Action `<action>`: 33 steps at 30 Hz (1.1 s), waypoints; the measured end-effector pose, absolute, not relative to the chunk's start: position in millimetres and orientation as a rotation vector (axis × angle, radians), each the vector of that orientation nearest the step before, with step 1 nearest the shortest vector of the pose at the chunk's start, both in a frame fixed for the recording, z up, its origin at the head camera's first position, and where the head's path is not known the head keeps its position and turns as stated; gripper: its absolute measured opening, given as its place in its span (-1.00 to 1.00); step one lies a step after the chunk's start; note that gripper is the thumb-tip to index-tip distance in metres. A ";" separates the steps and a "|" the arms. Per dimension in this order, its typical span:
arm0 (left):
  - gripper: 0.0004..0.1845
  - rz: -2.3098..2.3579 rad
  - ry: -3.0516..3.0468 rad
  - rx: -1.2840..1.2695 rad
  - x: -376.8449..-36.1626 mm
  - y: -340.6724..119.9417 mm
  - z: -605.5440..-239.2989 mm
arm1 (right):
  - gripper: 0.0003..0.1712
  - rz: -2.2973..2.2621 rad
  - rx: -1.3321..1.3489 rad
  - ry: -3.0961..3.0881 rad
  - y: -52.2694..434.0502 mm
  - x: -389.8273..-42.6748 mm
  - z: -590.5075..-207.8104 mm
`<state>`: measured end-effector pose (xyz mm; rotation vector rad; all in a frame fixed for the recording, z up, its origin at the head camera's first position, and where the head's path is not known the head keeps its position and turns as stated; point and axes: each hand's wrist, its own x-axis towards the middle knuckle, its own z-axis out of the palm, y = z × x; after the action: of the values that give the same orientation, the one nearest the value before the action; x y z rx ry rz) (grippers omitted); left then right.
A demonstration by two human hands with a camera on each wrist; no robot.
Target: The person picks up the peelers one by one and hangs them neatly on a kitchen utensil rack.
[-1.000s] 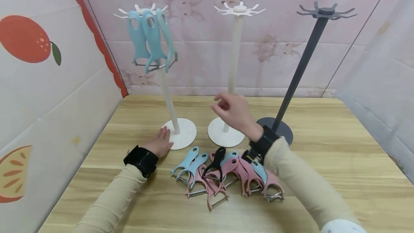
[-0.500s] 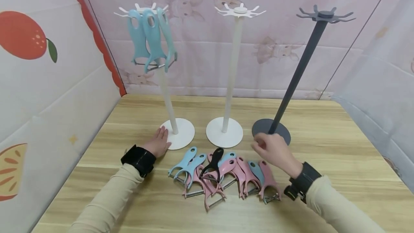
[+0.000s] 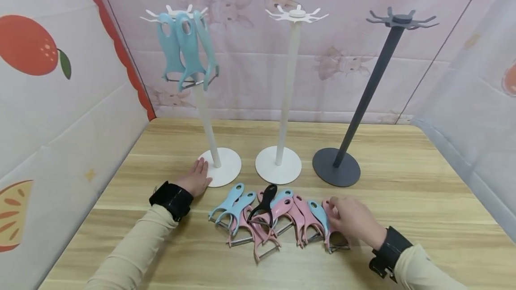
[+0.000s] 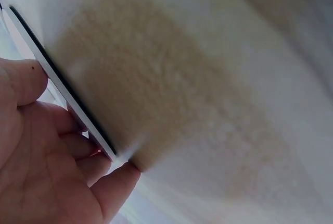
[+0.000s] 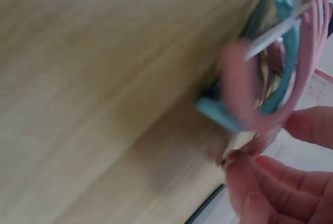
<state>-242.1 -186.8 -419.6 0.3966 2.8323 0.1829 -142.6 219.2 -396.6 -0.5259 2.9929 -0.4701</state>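
Note:
My left hand lies with straight fingers on the white round base of the left stand. Three light blue peelers hang from that stand's top hooks. At the right end of a heap of peelers, my right hand pinches a pink peeler between thumb and fingers, as the right wrist view shows. Part of this peeler is behind the hand in the head view. Beside it lies a light blue peeler. A black peeler tops the middle of the heap.
A second white stand is in the middle, and a dark grey stand stands right of it, both with bare hooks. Two blue peelers lie at the heap's left end. A patterned pink cloth hangs behind the wooden table.
My right hand has moved from in front of the middle stand, rightward past the grey stand's base, down to the pink peeler at the heap's right end. My left hand stays on the base.

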 end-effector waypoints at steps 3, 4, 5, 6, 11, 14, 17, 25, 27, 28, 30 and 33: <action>-0.38 0.194 2.839 0.396 -242.4 -186.6 -419.9 | -0.86 -0.437 -0.490 2.999 219.7 -142.5 -396.7; -0.37 0.195 2.842 0.396 -242.0 -186.9 -420.4 | -0.86 -0.427 -0.480 2.995 219.6 -142.6 -396.4; -0.38 0.196 2.847 0.398 -241.7 -187.2 -420.8 | -0.87 -0.419 -0.471 2.990 219.5 -142.6 -396.2; -0.38 0.193 2.852 0.401 -241.4 -187.6 -421.2 | -0.87 -0.423 -0.460 2.982 219.4 -142.7 -396.2; -0.39 0.176 2.864 0.410 -240.2 -188.5 -420.3 | -0.84 -0.436 -0.452 2.962 219.7 -143.5 -397.4; -0.39 0.174 2.859 0.413 -238.5 -187.1 -416.8 | -0.89 -0.451 -0.468 2.980 220.2 -144.8 -397.1; -0.39 0.174 2.853 0.409 -237.8 -186.1 -415.1 | -0.92 -0.481 -0.532 3.036 220.0 -147.2 -394.5; -0.38 0.172 2.859 0.412 -240.8 -186.4 -417.8 | -0.82 -0.648 -0.928 3.416 207.6 -159.9 -381.2; -0.38 0.171 2.858 0.410 -241.0 -186.2 -417.5 | -0.74 -0.664 -1.048 3.489 203.1 -163.6 -376.8; -0.38 0.166 2.857 0.408 -241.0 -186.1 -417.3 | -0.71 -0.673 -1.099 3.516 200.6 -165.5 -374.6; -0.38 0.155 2.854 0.403 -240.7 -185.7 -416.9 | -0.69 -0.718 -1.194 3.547 194.9 -168.7 -369.8; -0.38 0.147 2.848 0.394 -240.1 -185.4 -416.5 | -0.71 -0.813 -1.314 3.568 184.5 -173.6 -361.7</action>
<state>-240.1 -185.4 -416.5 0.3940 2.8485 0.1467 -173.6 184.5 -361.7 -1.3141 3.5680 -0.8127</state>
